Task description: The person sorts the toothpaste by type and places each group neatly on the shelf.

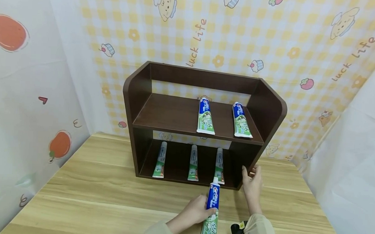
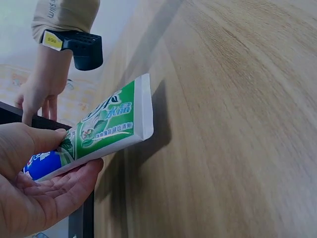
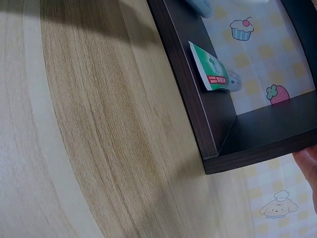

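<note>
My left hand (image 1: 198,211) pinches a blue and green toothpaste tube (image 1: 213,200) between thumb and fingers, in front of the shelf. Its cap points toward the shelf, and in the left wrist view its flat crimped end stands above the table. My right hand (image 1: 252,184) grips the right side panel of the dark brown two-tier shelf (image 1: 184,130), low down near the front edge; only a sliver of this hand shows in the right wrist view. On the upper tier lie two matching toothpaste tubes (image 1: 206,117), at the middle and the right.
Three slimmer grey-green toothpaste tubes (image 1: 193,163) lie apart on the lower tier, crimped ends forward. The shelf stands on a wood-grain table (image 1: 95,189) against a patterned cloth backdrop (image 1: 178,34). A black wrist camera (image 1: 237,231) sits by the right sleeve.
</note>
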Tool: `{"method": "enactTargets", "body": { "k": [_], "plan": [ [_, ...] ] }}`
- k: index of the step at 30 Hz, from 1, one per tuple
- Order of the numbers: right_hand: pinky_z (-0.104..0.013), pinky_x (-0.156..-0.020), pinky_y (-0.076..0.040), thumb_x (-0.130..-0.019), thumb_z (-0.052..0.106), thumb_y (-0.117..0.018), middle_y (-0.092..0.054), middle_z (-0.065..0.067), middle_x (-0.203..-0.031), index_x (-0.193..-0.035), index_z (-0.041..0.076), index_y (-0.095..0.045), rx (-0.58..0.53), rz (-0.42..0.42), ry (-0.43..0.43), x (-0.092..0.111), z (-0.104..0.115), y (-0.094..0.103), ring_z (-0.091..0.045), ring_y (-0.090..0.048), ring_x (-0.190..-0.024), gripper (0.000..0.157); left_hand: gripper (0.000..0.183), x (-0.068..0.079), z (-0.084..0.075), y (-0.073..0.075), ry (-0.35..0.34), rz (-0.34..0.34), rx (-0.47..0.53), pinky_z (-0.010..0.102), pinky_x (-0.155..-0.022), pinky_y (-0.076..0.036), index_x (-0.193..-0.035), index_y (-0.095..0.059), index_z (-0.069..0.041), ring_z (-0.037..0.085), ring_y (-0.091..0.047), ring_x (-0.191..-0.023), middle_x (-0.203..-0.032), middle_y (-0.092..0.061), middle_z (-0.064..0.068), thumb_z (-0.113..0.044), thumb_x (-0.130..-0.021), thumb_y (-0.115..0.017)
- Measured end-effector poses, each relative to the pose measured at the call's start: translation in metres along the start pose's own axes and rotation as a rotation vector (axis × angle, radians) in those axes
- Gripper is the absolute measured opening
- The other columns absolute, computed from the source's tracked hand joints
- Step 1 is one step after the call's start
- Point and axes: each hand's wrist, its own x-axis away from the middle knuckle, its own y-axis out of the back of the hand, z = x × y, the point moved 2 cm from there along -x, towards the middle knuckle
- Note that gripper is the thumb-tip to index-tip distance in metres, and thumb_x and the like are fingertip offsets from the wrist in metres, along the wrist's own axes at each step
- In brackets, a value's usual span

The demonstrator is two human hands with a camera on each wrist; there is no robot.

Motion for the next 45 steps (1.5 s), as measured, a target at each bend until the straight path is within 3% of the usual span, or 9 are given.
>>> {"method": "enactTargets", "body": {
  "k": [8,15,24,38,45],
  "plan": [
    [-0.015,-0.058,-0.042,-0.086,0.014,-0.060,-0.060,-0.016,-0.090,-0.098,0.001,-0.049,0.011,0.000,0.003,0.000,0.000,0.000,-0.001,-0.049,-0.068,0.021,0.031,0.007,-0.003,0.011,-0.001,-0.022,-0.022,0.024,-0.054,-0.046,-0.098,-0.054,0.001,0.013,-0.054,-0.066,-0.078,-0.055,0.003,-0.023,-0.082,-0.067],
    [-0.010,-0.057,-0.041,-0.086,0.013,-0.060,-0.059,-0.016,-0.089,-0.098,0.000,-0.050,-0.004,-0.004,0.003,0.000,-0.001,0.000,0.011,-0.043,-0.064,0.021,0.029,0.012,-0.004,0.020,-0.037,-0.062,-0.020,0.021,-0.049,-0.043,-0.095,-0.053,-0.001,0.009,-0.051,-0.060,-0.072,-0.054,0.001,-0.024,-0.082,-0.067],
    [-0.016,-0.057,-0.042,-0.086,0.013,-0.060,-0.060,-0.017,-0.090,-0.097,0.000,-0.050,0.024,-0.005,0.000,0.000,-0.001,0.001,-0.007,-0.052,-0.069,0.020,0.040,0.019,-0.012,0.032,-0.075,-0.079,-0.024,0.021,-0.052,-0.047,-0.106,-0.053,0.004,0.009,-0.054,-0.064,-0.075,-0.057,0.002,-0.025,-0.083,-0.066],
    [-0.014,-0.057,-0.042,-0.086,0.013,-0.060,-0.059,-0.017,-0.090,-0.098,0.000,-0.050,0.004,0.005,0.004,0.000,0.000,0.001,0.002,-0.047,-0.066,0.020,0.042,0.034,-0.021,0.063,-0.131,-0.143,0.017,0.017,-0.055,-0.047,-0.111,-0.048,0.005,0.009,-0.053,-0.067,-0.082,-0.059,0.006,-0.022,-0.083,-0.065],
    [-0.014,-0.057,-0.043,-0.086,0.012,-0.059,-0.059,-0.019,-0.090,-0.098,-0.001,-0.049,0.011,0.004,0.022,0.001,0.000,0.000,-0.024,-0.060,-0.074,0.020,0.040,0.041,-0.028,0.082,-0.163,-0.190,0.026,0.016,-0.057,-0.047,-0.108,-0.048,0.005,0.010,-0.054,-0.070,-0.084,-0.058,0.007,-0.021,-0.083,-0.066]
  ]
}}
